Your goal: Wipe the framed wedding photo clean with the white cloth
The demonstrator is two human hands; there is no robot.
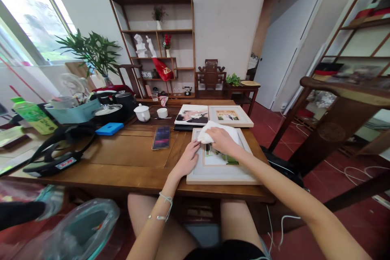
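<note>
Shows at far L a green-capped bottle (35,118), then lt-blue bin (73,113) w/ misc. bits in it, just R of bottle. In front, has black strap gear (50,169) w/ small red/wht label, nr front of wooden table (122,156); on floor below, waste bin (115,208) w/ clear liner. Further R, shows flat blue box (109,128), dark pots (125,99) behind it, then wht lidded pot (142,113) & small wht cup (162,112), w/ phone (161,137) lying nearer, screen pixelated.

Rests L hand (187,159) on L border of near frame (219,178), fingers bent, tips just beside cloth; can't tell if gripping border or only pressing. Has near frame flat on table's R part, nr front edge, its photo (230,159) partly covered. Bunches wht cloth (204,134) in R hand (219,139), fingers closed on it, over upper part of frame; crosses frame's R side w/ R forearm (258,166). Just behind, shows flat picture (192,115), pixelated in part, & next to it a second frame (244,123), also lying flat. At far R, shows dark wooden chair (329,130), w/ black bag (283,166) nr table corner.
</note>
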